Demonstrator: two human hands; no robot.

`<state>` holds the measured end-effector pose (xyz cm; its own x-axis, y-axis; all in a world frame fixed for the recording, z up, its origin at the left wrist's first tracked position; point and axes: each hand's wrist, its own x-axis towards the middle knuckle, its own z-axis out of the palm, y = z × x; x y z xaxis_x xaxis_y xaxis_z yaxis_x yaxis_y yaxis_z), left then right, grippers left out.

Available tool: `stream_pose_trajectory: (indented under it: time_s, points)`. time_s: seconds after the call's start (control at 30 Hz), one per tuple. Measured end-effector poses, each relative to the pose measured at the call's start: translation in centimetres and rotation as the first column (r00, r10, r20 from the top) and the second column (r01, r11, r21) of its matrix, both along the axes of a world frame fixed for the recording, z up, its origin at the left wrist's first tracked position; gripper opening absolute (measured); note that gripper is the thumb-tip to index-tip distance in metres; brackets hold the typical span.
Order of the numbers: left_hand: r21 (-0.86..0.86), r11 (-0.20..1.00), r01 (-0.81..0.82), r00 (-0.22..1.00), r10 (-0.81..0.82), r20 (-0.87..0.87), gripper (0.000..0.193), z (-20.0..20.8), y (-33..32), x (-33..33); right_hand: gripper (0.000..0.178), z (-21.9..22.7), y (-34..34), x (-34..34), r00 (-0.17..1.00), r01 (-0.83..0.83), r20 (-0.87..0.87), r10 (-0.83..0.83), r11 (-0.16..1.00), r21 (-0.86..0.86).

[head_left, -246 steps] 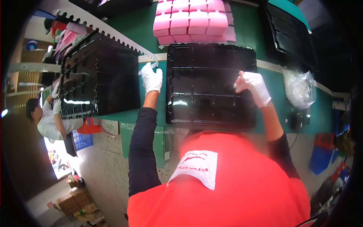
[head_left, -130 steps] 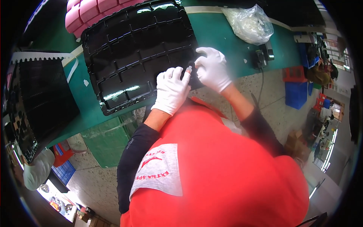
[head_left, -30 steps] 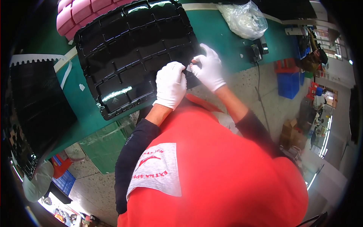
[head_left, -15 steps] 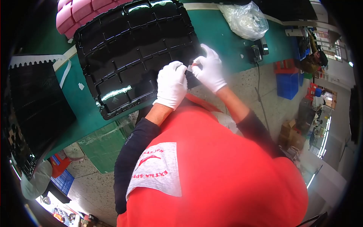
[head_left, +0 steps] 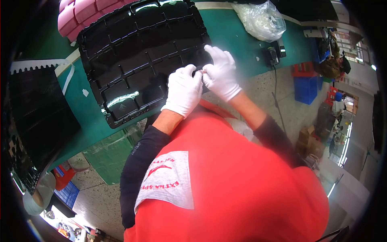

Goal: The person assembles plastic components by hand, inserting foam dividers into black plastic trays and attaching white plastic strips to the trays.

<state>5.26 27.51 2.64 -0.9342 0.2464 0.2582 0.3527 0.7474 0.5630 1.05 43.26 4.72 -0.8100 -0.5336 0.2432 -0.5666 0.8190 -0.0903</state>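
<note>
1. The white-gloved left hand [head_left: 182, 90] was narrow, fingers curled inward, above the right part of the wide, glossy black plastic tray [head_left: 135, 60] with raised ribs. Whether it touched the tray, I could not tell.
2. The white-gloved right hand [head_left: 222, 74] met it just off the tray's right edge, thumb and forefinger drawn close to the left fingertips, the other fingers loosely raised. Anything pinched between was hidden; I cannot say that either hand held something. The tips were probably brought together for fine, two-handed fingering.
3. The tray lay flat, ribbed face up, on the green bench [head_left: 250, 52]. It had no pointed end; its long axis ran left to right, slanting away from the wearer toward the right, roughly along the bench's front edge. Lying right before the body, it seemed placed for easy reach.
4. Beyond the tray's far left corner sat pink foam-like blocks [head_left: 84, 14] in a row, perhaps put there to leave the tray's near side free.
5. Left of the tray rose a dark stack of black plastic sheets or trays [head_left: 38, 97], a white tooth-edged strip [head_left: 36, 64] along its far side.
6. Beyond the tray's right end rested a crumpled clear plastic bag [head_left: 262, 22], within arm's reach, presumably for convenience.
</note>
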Motion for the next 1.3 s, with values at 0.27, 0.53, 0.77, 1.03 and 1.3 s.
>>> stream_pose_trajectory:
  time_s: [0.27,0.53,0.77,1.03,1.3]
  points:
    - [-0.025,0.999,0.022,1.0,-0.021,0.014,0.027,-0.1,-0.5,0.3,0.008,-0.2,0.5,-0.1,0.992,0.016,0.125,-0.004,0.995,-0.093]
    - [0.016,1.0,0.023,1.0,-0.023,0.02,0.026,0.0,-0.9,0.6,0.006,-0.1,0.1,0.0,0.982,0.104,0.169,-0.08,0.986,-0.133]
    - [0.111,0.994,0.004,0.998,-0.011,0.066,0.025,-0.2,-1.3,0.1,0.007,-0.2,0.4,0.6,0.977,0.055,0.214,-0.017,0.983,-0.175]
    - [0.086,0.993,0.078,0.994,-0.071,-0.078,0.026,0.4,-0.9,-0.7,0.01,1.9,6.1,-3.0,0.925,0.371,0.263,-0.274,0.799,-0.473]
    - [0.032,0.998,0.047,0.998,-0.046,-0.033,0.028,1.0,0.0,0.3,0.021,5.7,16.8,-13.0,0.731,0.641,0.192,-0.655,0.562,-0.523]
